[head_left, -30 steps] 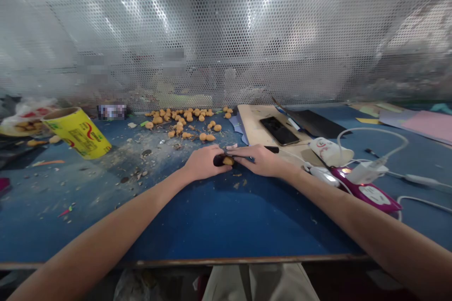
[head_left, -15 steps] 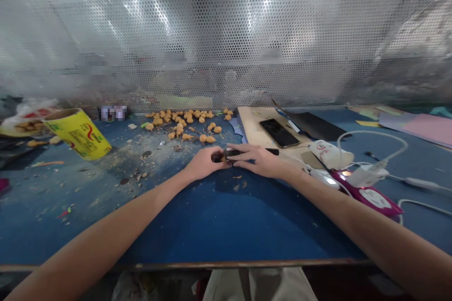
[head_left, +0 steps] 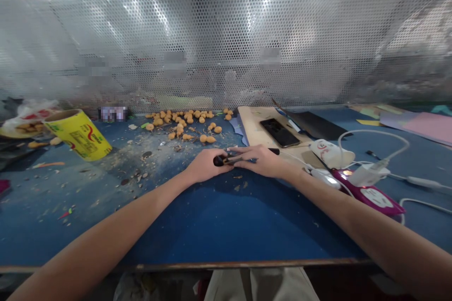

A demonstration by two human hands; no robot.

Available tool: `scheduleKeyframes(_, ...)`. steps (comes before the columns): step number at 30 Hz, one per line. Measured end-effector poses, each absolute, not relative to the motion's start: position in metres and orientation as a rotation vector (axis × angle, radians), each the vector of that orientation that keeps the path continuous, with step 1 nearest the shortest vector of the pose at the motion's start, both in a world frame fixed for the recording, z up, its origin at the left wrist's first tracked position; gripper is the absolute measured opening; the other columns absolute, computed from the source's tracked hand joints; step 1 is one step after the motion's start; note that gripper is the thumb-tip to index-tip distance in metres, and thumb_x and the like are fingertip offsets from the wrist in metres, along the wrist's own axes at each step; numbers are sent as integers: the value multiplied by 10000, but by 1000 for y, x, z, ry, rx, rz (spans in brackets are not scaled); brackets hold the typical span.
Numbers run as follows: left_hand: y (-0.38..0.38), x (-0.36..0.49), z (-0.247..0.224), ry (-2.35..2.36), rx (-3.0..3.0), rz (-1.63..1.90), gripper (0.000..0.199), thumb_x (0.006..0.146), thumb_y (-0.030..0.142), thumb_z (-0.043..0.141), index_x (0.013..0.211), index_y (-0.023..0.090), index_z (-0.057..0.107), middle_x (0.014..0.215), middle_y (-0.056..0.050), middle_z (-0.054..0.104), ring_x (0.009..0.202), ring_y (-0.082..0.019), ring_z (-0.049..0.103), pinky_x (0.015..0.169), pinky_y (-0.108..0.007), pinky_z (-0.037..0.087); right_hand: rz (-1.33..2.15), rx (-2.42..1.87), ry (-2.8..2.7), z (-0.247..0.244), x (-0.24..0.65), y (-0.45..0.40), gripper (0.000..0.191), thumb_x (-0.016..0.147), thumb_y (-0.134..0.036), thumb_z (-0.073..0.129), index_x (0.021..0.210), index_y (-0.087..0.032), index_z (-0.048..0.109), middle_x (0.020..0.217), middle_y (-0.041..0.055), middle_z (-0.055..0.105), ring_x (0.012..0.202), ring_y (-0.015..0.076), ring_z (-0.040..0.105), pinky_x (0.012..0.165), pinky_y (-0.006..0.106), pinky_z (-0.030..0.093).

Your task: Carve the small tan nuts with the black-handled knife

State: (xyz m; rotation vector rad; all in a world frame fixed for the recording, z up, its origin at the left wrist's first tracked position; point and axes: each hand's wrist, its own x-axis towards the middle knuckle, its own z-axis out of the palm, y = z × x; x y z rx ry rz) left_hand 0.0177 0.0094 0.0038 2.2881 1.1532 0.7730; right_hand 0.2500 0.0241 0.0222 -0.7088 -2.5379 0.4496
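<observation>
Over the middle of the blue table, my left hand (head_left: 205, 164) is closed around a small dark rounded piece (head_left: 219, 160), mostly hidden by the fingers. My right hand (head_left: 259, 160) meets it from the right, fingers closed on a slim tool with a black handle (head_left: 274, 151). The tool's grey front part (head_left: 236, 158) points left and reaches the dark piece; its exact kind is not clear. Behind the hands lie several small tan gourds (head_left: 190, 117), some with a narrow waist.
A yellow printed cardboard tube (head_left: 84, 136) stands tilted at the left, near a plastic bag (head_left: 31, 120). To the right are a phone (head_left: 278, 132) on cardboard, a white cup (head_left: 330, 153) on its side and a magenta power strip (head_left: 379, 200) with white cables. Perforated metal (head_left: 226, 33) rises behind.
My right fingers have tilted slightly, and the grey front of the tool now angles down-right. The dark piece shows a little more between the hands. The table's things have stayed put.
</observation>
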Motion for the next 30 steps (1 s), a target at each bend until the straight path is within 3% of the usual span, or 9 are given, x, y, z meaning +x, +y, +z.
scheduleKeyframes(5, 10, 18, 4, 1172, 2302, 746, 317, 784, 486, 656, 909, 195, 675, 878, -30, 677, 762, -183, 605, 669, -287, 429, 484, -850, -2377, 21, 249, 27, 263, 926, -353, 569, 781, -245, 761, 1148, 10, 703, 1170, 232, 603, 928, 367, 552)
scheduleKeyframes(8, 10, 18, 6, 1157, 2332, 735, 313, 791, 482, 649, 897, 189, 675, 868, -31, 668, 763, -182, 598, 678, -289, 431, 477, -847, -2435, 19, 250, 31, 177, 914, -318, 592, 971, -281, 756, 1236, -4, 657, 1177, 222, 600, 1010, 398, 503)
scheduleKeyframes(10, 8, 18, 8, 1140, 2319, 768, 322, 813, 487, 625, 911, 185, 677, 861, -33, 664, 755, -175, 594, 676, -284, 432, 470, -831, -2482, 18, 251, 34, 272, 916, -298, 590, 1172, -319, 679, 1300, -16, 614, 1204, 204, 579, 1084, 405, 435)
scheduleKeyframes(12, 7, 18, 9, 1120, 2297, 784, 340, 825, 497, 610, 935, 183, 681, 860, -35, 666, 738, -168, 590, 663, -278, 432, 442, -840, -2503, 18, 252, 35, 330, 918, -308, 583, 1244, -329, 631, 1344, -19, 579, 1210, 202, 574, 1103, 397, 411)
scheduleKeyframes(18, 7, 18, 8, 1089, 2340, 772, 329, 833, 471, 608, 1001, 197, 678, 967, -54, 682, 832, -192, 613, 735, -296, 453, 402, -850, -2539, 20, 251, 25, 313, 934, -372, 539, 1182, -249, 685, 1393, 39, 533, 1234, 247, 553, 1077, 385, 435)
scheduleKeyframes(25, 10, 18, 4, 1110, 2403, 718, 340, 817, 505, 622, 962, 201, 673, 916, -42, 675, 802, -188, 611, 719, -298, 461, 339, -785, -2532, 21, 244, 17, 399, 971, -270, 449, 1362, -257, 528, 1390, 29, 546, 1265, 218, 525, 1092, 410, 417)
scheduleKeyframes(30, 9, 19, 5, 1114, 2408, 715, 320, 815, 486, 630, 971, 212, 681, 951, -47, 684, 843, -198, 618, 740, -309, 461, 338, -795, -2423, 22, 246, 19, 331, 942, -221, 453, 1227, -247, 619, 1298, 45, 619, 1191, 200, 579, 1031, 388, 462)
